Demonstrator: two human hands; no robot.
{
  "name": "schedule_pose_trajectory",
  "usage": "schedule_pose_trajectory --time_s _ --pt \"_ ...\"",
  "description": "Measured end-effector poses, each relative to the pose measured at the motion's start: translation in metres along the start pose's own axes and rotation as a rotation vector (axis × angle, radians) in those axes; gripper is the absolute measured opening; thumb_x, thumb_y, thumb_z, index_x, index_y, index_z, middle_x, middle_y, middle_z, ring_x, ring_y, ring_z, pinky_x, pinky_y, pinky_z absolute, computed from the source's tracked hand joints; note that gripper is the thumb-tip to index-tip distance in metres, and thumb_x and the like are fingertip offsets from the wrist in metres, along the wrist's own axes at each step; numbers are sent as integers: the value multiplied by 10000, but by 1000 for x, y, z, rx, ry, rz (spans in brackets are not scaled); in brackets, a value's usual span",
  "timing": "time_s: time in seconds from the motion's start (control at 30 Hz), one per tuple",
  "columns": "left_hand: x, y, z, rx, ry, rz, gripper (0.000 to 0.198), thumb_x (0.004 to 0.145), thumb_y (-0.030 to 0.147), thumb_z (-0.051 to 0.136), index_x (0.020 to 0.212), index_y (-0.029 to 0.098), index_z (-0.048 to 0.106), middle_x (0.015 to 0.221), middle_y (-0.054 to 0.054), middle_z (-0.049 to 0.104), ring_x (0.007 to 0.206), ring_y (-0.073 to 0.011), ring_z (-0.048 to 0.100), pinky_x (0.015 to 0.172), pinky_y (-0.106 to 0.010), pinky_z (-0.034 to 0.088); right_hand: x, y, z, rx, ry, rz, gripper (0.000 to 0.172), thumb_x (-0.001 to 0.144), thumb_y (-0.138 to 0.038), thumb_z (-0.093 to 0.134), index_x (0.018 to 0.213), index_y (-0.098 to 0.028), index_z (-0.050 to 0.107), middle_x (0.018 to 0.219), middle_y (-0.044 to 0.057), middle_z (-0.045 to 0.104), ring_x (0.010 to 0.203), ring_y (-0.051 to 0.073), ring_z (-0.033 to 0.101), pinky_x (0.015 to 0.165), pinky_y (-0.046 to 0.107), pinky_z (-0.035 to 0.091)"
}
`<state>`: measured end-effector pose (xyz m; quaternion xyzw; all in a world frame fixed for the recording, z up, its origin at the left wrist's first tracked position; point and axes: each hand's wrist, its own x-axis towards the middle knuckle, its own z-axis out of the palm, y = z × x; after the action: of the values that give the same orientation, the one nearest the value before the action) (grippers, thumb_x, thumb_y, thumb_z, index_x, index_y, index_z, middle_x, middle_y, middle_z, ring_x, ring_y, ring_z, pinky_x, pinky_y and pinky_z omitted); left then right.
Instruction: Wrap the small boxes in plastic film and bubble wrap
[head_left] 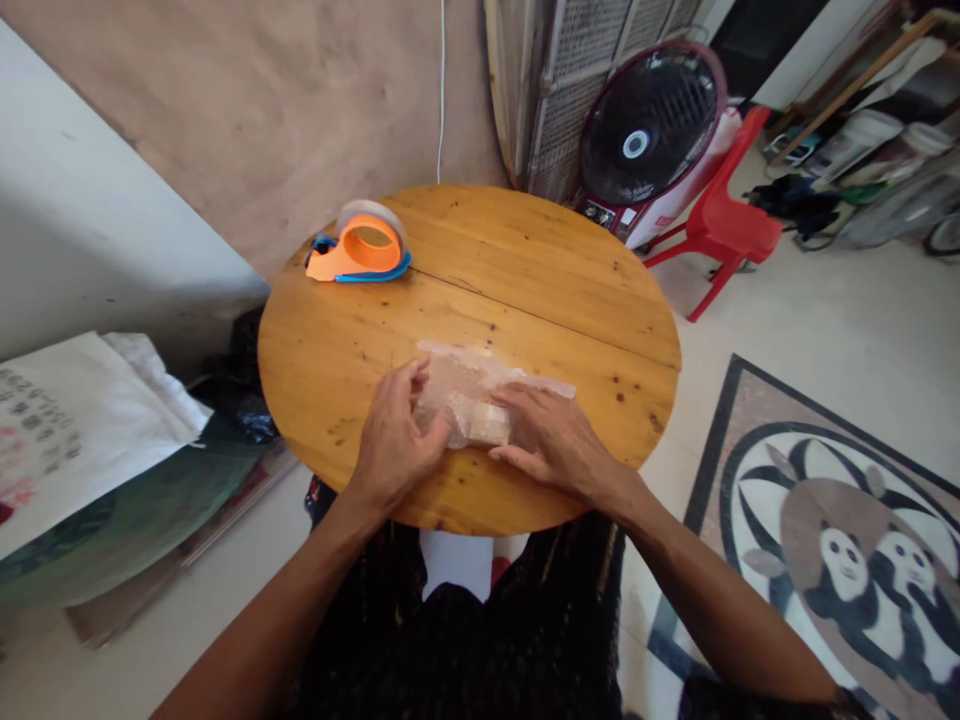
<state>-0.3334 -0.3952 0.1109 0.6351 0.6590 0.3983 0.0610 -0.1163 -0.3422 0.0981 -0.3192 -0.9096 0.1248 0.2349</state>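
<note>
A sheet of clear bubble wrap [465,375] lies on the round wooden table [525,270] near its front edge, partly rolled around a small pale block [487,425]. My left hand [394,440] grips the left end of the roll with curled fingers. My right hand [551,440] presses on its right end, fingers closed over the wrap. An orange and blue tape dispenser [361,248] with a roll of clear tape stands at the far left of the table, apart from both hands.
A black fan [649,125] and a red plastic chair [724,225] stand beyond the table on the right. A panda-patterned rug [840,540] covers the floor to the right. White sacks [75,420] lie on the left by the wall.
</note>
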Motion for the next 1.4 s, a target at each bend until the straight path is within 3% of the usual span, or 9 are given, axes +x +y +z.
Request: schedule_pose_trajectory --time_s 0.07,0.17,0.33,0.5,0.6,0.7,0.8,0.97,1.4 --pt "-1 3 -4 98 -6 234 533 765 230 545 1294 174 520 1274 -122 610 1216 -294 542 1073 -484 414 0 0 -4 -58 12 -16 540 902 -454 649 1362 -202 522 1384 135 602 1227 307 561 1000 480 393" --pt "3 8 -10 199 -181 486 580 739 174 546 1319 186 529 1316 -109 614 1318 -315 476 1159 -529 307 1 -3 -11 -152 12 -36 533 897 -518 635 1308 -183 577 1265 148 663 1120 320 584 959 482 379" --pt "14 13 -21 372 -326 602 434 729 152 537 1150 183 637 998 -81 694 1074 -277 589 1185 -597 217 0 -7 -22 -137 62 -29 545 901 -608 576 1236 -181 631 1025 121 722 1002 300 596 937 460 378" --pt "-4 25 -44 358 -511 711 100 727 173 557 767 207 642 819 -47 632 906 -234 565 1126 -550 312 0 -3 -32 79 -27 111 390 1044 -389 345 1218 -220 650 1088 81 732 958 227 657 864 377 455" --pt "-17 27 -50 305 -714 691 143 817 274 562 703 198 602 810 -53 625 868 -228 564 975 -473 434 3 -1 -31 139 -55 108 295 989 -337 490 1202 -220 657 1154 74 716 978 208 662 858 351 485" --pt "-20 21 -42 303 -796 582 331 972 304 393 756 186 613 797 -52 636 790 -198 578 842 -401 474 6 -6 -23 48 -116 50 449 884 -411 660 1276 -199 604 1200 109 685 1064 256 640 881 392 494" --pt "-16 9 -26 309 -729 463 346 1004 276 340 839 175 627 869 -59 648 796 -183 603 784 -348 490 8 -13 -12 -74 -156 93 546 859 -438 672 1317 -167 550 1230 154 664 1108 311 623 865 434 500" --pt "-15 0 -7 357 -621 420 158 890 311 588 951 169 617 1176 -104 573 900 -206 629 775 -341 529 11 -10 -7 -77 -69 124 422 865 -337 617 1251 -177 559 1159 133 692 1057 283 635 861 401 493" --pt "-23 25 3 505 -606 280 287 844 368 669 1029 151 631 1192 -167 563 903 -283 660 758 -420 560 21 7 -7 -53 -22 128 411 860 -363 639 1224 -177 598 1076 101 681 943 242 629 828 365 481"
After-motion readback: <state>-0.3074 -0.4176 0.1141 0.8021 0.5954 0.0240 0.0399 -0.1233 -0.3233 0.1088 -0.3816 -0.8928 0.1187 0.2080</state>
